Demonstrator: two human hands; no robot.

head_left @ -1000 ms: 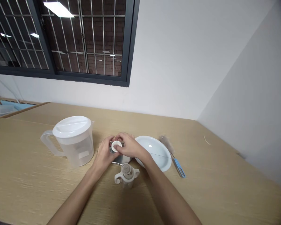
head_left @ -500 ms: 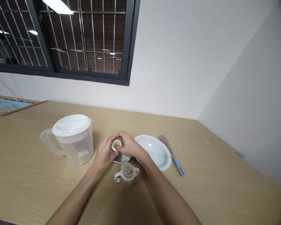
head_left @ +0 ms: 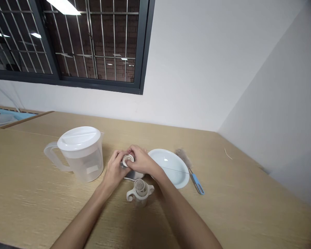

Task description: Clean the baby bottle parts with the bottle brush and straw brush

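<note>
Both of my hands meet over a shiny metal tray (head_left: 135, 174). My left hand (head_left: 115, 167) curls around the left side of a small white bottle collar (head_left: 128, 160) with a clear middle. From the other side, the fingers and thumb of my right hand (head_left: 140, 159) close on the same collar. My fingers hide part of its rim and whatever lies beneath. Just in front of the tray, a clear baby bottle (head_left: 140, 193) with two white handles stands upright, apart from both hands.
A lidded clear pitcher (head_left: 84, 162) stands to the left of my hands. Right of them is a white bowl (head_left: 175, 173). Beyond it lies a bottle brush (head_left: 195, 181) with a blue handle. A thin pale strip (head_left: 228, 154) rests near the right wall.
My hands stay together on the collar, shifted very slightly left, and the collar is tipped a little differently. The other things on the table keep their places.
</note>
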